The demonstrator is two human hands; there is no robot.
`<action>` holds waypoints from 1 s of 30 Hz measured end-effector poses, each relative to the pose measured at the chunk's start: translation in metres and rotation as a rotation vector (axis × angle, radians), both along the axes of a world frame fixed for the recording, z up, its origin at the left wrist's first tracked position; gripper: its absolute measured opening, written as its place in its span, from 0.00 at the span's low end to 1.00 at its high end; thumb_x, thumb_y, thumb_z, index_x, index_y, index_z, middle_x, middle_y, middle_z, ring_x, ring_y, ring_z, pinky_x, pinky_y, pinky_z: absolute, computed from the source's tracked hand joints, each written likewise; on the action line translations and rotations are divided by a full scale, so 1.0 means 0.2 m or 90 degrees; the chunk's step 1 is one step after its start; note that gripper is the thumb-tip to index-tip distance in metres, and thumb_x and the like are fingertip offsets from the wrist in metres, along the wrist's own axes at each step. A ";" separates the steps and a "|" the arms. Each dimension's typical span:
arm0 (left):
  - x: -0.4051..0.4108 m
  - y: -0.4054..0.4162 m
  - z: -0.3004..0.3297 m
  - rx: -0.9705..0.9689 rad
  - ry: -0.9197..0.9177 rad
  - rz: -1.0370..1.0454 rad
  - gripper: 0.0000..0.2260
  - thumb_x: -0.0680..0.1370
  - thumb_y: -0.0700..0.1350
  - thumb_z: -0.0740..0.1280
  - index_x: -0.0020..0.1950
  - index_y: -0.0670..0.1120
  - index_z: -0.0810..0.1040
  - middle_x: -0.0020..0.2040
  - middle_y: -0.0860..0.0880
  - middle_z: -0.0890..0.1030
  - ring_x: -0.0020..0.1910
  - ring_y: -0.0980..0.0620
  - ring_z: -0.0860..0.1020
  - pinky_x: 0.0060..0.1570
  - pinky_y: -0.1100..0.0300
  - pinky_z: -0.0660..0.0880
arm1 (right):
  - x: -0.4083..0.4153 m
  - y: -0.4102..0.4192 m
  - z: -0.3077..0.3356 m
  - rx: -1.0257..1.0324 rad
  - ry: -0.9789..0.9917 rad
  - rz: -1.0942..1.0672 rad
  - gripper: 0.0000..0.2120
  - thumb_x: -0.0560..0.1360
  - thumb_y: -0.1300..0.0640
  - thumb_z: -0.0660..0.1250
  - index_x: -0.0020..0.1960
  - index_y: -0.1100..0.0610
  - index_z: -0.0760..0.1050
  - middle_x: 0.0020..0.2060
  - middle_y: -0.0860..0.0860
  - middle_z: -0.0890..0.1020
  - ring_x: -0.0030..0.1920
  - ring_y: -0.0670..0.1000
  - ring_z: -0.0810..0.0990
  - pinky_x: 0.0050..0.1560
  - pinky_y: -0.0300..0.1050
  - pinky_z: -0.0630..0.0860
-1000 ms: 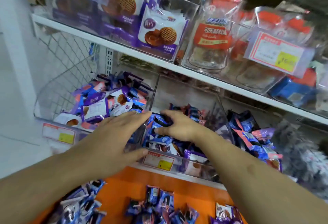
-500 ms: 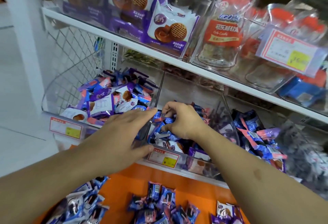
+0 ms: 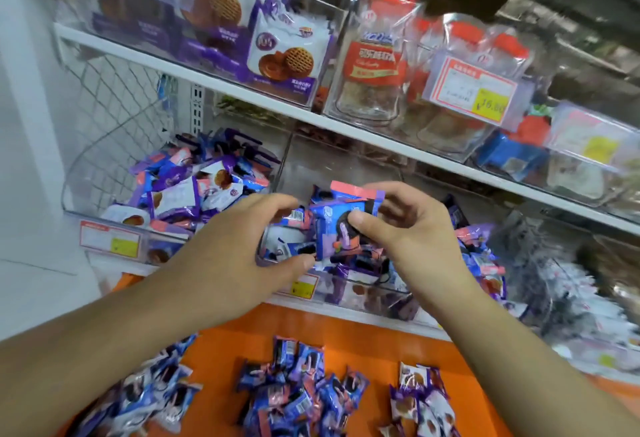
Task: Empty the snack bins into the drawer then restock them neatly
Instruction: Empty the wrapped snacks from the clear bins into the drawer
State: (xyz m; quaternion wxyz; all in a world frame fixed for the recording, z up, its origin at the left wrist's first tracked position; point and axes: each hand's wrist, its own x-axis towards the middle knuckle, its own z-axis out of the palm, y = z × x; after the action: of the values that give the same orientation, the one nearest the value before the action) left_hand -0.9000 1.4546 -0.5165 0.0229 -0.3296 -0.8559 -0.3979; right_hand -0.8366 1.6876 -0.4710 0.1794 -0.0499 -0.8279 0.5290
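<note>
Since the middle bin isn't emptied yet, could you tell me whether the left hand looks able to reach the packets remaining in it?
Probably yes: the left hand hovers open at the clear plastic middle bin, whose top is open, beside the right hand pinching a blue-and-pink snack packet.

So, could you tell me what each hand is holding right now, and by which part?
The right hand pinches a blue snack packet at its right edge, thumb on the front. The left hand holds nothing, its fingers curved beside the packet.
</note>
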 end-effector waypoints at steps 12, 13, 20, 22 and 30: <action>0.06 -0.06 -0.09 -0.280 -0.008 -0.097 0.47 0.70 0.75 0.63 0.84 0.63 0.48 0.83 0.62 0.44 0.84 0.51 0.49 0.81 0.43 0.56 | 0.44 0.08 -0.84 0.030 -0.364 -0.012 0.13 0.74 0.55 0.81 0.53 0.59 0.82 0.38 0.49 0.72 0.35 0.50 0.71 0.38 0.47 0.70; 0.06 -0.05 -0.09 -0.290 0.010 -0.099 0.46 0.71 0.74 0.64 0.84 0.63 0.47 0.84 0.61 0.44 0.84 0.49 0.49 0.80 0.43 0.56 | 0.42 0.09 -0.91 0.038 -0.385 -0.023 0.14 0.73 0.55 0.81 0.55 0.56 0.83 0.42 0.48 0.75 0.37 0.49 0.74 0.40 0.45 0.72; 0.01 -0.04 -0.13 -0.303 0.042 -0.107 0.45 0.73 0.72 0.65 0.84 0.63 0.47 0.84 0.62 0.44 0.83 0.49 0.49 0.80 0.44 0.54 | 0.37 0.12 -1.03 0.140 -0.543 0.046 0.39 0.76 0.49 0.77 0.82 0.50 0.63 0.75 0.46 0.72 0.75 0.50 0.71 0.69 0.46 0.74; -0.02 -0.06 -0.14 -0.288 0.063 -0.106 0.45 0.73 0.72 0.65 0.84 0.62 0.47 0.83 0.62 0.43 0.83 0.51 0.48 0.81 0.44 0.55 | 0.37 0.08 -0.93 0.173 -0.520 0.079 0.32 0.76 0.47 0.77 0.77 0.49 0.70 0.71 0.44 0.77 0.72 0.46 0.75 0.68 0.45 0.76; -0.09 -0.09 -0.19 -0.260 0.132 -0.078 0.50 0.75 0.70 0.67 0.84 0.58 0.37 0.83 0.62 0.35 0.81 0.62 0.41 0.78 0.59 0.47 | 0.16 -0.11 -0.23 0.116 -0.136 0.068 0.08 0.79 0.60 0.74 0.54 0.49 0.84 0.44 0.46 0.87 0.46 0.45 0.85 0.47 0.39 0.80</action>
State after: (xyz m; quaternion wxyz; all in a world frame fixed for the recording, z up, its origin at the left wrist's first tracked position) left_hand -0.9180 1.4362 -0.5553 0.0195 -0.4181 -0.8901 -0.1807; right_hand -0.8053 1.6647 -0.5161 0.0657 -0.0448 -0.8884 0.4520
